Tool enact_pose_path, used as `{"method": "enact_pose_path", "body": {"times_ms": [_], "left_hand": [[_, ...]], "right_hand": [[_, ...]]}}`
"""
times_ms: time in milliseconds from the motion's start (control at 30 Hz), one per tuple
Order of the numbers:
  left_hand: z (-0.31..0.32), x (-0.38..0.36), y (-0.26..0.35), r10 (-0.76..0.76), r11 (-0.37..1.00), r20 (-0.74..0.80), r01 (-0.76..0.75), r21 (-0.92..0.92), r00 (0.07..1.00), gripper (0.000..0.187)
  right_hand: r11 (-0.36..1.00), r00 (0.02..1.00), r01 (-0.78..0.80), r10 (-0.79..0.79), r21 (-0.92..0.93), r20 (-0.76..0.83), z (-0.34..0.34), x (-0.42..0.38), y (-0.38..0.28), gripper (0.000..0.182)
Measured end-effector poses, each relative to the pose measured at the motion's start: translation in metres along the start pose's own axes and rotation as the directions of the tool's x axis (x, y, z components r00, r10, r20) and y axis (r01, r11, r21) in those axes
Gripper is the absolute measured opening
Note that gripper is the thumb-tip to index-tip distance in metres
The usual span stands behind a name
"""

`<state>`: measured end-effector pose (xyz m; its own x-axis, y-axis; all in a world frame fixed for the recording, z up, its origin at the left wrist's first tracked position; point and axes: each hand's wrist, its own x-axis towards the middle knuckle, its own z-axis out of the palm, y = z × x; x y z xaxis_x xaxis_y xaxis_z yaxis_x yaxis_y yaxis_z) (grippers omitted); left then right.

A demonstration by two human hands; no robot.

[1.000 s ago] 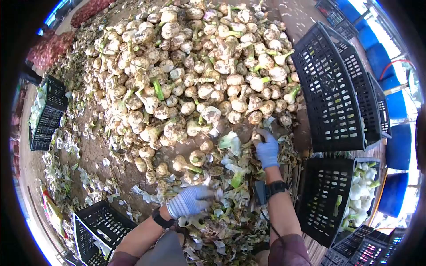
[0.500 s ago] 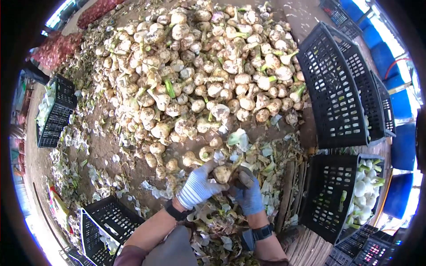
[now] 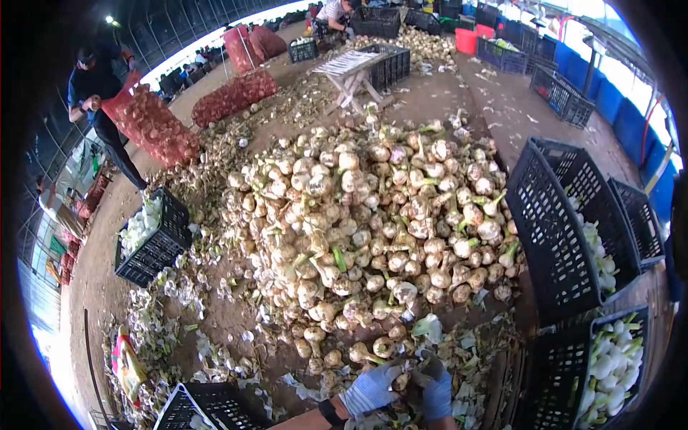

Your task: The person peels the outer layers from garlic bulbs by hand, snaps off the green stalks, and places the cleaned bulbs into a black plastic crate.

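Note:
Low in the head view, my left hand [image 3: 371,390], in a blue-and-white striped glove, has its fingers closed on a garlic bulb [image 3: 401,381] with brownish skin. My right hand [image 3: 434,393], in a blue glove with dirt-darkened fingers, is closed against the bulb's right side; its fingertips are partly hidden. Just beyond my hands is a large pile of soil-stained garlic bulbs [image 3: 380,215], some with green stems. A few loose garlic bulbs [image 3: 360,352] lie at its near edge, among dry peels [image 3: 428,328].
Black crates with cleaned white bulbs stand at right [image 3: 636,326] and left [image 3: 161,247]. Another black crate [image 3: 215,405] is at lower left. Farther off are a wooden stool [image 3: 355,79] and red mesh sacks [image 3: 233,98]; a person [image 3: 104,93] at left grips one sack.
The view has tilted up, showing the far area and people, and my hands now sit lower in the frame. The garlic bulb stays between my hands.

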<state>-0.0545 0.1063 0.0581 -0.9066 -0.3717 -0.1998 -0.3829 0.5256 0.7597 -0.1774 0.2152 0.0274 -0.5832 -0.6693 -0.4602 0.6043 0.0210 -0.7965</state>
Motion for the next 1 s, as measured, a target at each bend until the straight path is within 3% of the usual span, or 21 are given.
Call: {"method": "enact_pose_path", "body": {"times_ms": [33,100,133,167,200,267,333,400,467,500,600,667,700,767,800,900,933,967,1000], "left_hand": [[-0.002,0.000,0.004,-0.037,0.999,0.012,0.038,-0.032,0.999,0.067],[-0.004,0.004,0.004,-0.027,0.998,0.008,0.027,-0.065,1.000,0.064],[-0.005,0.004,0.006,-0.184,0.890,0.030,0.179,-0.420,0.982,0.063],[-0.005,0.004,0.008,-0.318,0.637,0.110,0.298,-0.711,0.942,0.062],[0.000,0.004,0.007,-0.292,0.354,0.092,0.197,-0.914,0.952,0.060],[-0.004,0.006,0.013,-0.309,0.434,0.073,0.209,-0.876,0.948,0.060],[-0.008,0.010,0.015,-0.323,0.513,0.051,0.220,-0.830,0.945,0.061],[-0.006,0.013,0.010,-0.269,0.903,-0.041,0.238,-0.359,0.962,0.064],[-0.006,0.013,0.010,-0.212,0.930,-0.058,0.183,-0.319,0.976,0.066],[-0.008,0.013,0.011,-0.156,0.951,-0.071,0.131,-0.279,0.985,0.069],[-0.012,0.008,0.013,-0.256,0.877,-0.035,0.218,-0.428,0.966,0.069],[-0.003,0.006,0.000,-0.281,0.828,-0.035,0.224,-0.514,0.959,0.062],[-0.003,0.005,0.005,-0.325,0.463,0.142,0.289,-0.838,0.935,0.054],[0.000,0.007,0.008,-0.324,0.243,0.148,0.233,-0.942,0.934,0.051],[0.001,0.008,0.008,-0.297,0.175,0.183,0.241,-0.955,0.937,0.053],[0.014,0.013,-0.013,-0.307,0.062,0.202,0.231,-0.971,0.930,0.053],[0.015,0.013,-0.016,-0.351,0.151,0.219,0.286,-0.946,0.910,0.054],[0.016,0.012,-0.013,-0.356,0.149,0.215,0.282,-0.948,0.909,0.054],[0.016,0.010,-0.009,-0.303,0.292,0.163,0.254,-0.922,0.939,0.054]], "right_hand": [[0.998,0.998,0.047,-0.049,0.049,0.035,-0.004,0.001,0.001,0.055],[0.997,0.997,-0.002,-0.004,0.073,0.081,0.001,-0.007,-0.021,0.058],[0.976,0.993,-0.066,0.044,0.207,0.109,0.010,-0.011,-0.033,0.059],[0.933,0.986,-0.133,0.089,0.333,0.144,0.016,-0.013,-0.041,0.060],[0.934,0.986,-0.129,0.085,0.333,0.145,0.019,-0.013,-0.044,0.060],[0.949,0.990,-0.124,0.096,0.291,0.106,0.021,-0.011,-0.049,0.066],[0.967,0.994,-0.099,0.084,0.235,0.074,0.000,0.001,-0.020,0.061],[0.981,0.997,-0.077,0.072,0.177,0.038,0.003,0.000,-0.026,0.056],[0.982,0.980,-0.187,0.188,-0.015,0.062,0.005,-0.012,-0.036,0.021],[0.983,0.980,-0.186,0.186,-0.014,0.063,0.002,-0.012,-0.035,0.021],[0.949,0.948,-0.310,0.304,0.060,0.098,-0.005,-0.013,-0.030,0.013],[0.960,0.962,-0.272,0.274,0.070,-0.018,-0.002,-0.013,-0.029,0.008],[0.956,0.958,-0.288,0.288,0.059,0.005,-0.009,-0.009,-0.016,0.008],[0.956,0.989,0.150,-0.146,-0.252,0.036,-0.028,-0.001,0.017,0.008],[0.992,0.989,-0.125,0.127,0.022,-0.072,-0.015,-0.008,-0.003,0.006],[0.988,0.991,-0.089,0.100,0.127,-0.083,0.011,-0.025,-0.035,0.007],[0.979,0.977,-0.168,0.181,0.118,-0.110,0.012,-0.025,-0.039,0.006],[0.978,0.977,-0.172,0.184,0.115,-0.104,0.008,-0.023,-0.038,0.006],[0.980,0.979,-0.194,0.196,0.048,-0.056,0.001,-0.020,-0.035,0.005]]}}
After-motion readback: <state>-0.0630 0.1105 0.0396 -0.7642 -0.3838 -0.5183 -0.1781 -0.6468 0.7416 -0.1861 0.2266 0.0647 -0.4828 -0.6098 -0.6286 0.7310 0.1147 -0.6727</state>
